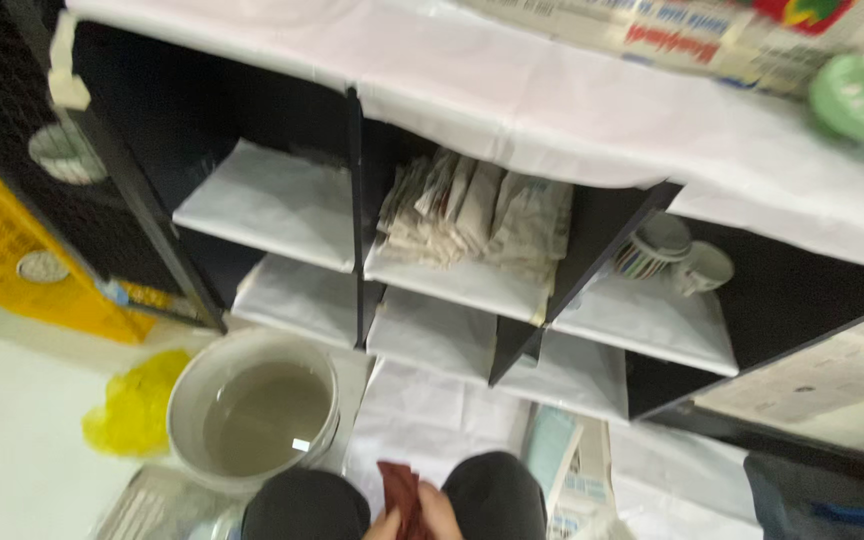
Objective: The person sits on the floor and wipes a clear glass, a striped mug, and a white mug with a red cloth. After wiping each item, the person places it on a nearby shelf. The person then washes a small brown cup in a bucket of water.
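Note:
At the bottom edge, between my two knees in dark trousers, both hands meet on a dark red folded cloth (400,490). My left hand (382,526) shows only as a few fingers under the cloth. My right hand (439,512) presses on its right side. Just left of my knees stands a grey bucket (184,400) of murky water. Ahead is a black shelf unit (357,200) whose compartments are lined with white paper.
A stack of folded newspapers (472,215) fills the upper middle compartment. Two cups (672,255) lie in the right one. A green bowl (862,95) sits on the paper-covered top. A yellow bag (137,405) lies on the floor by the bucket, white paper sheets (422,420) in front.

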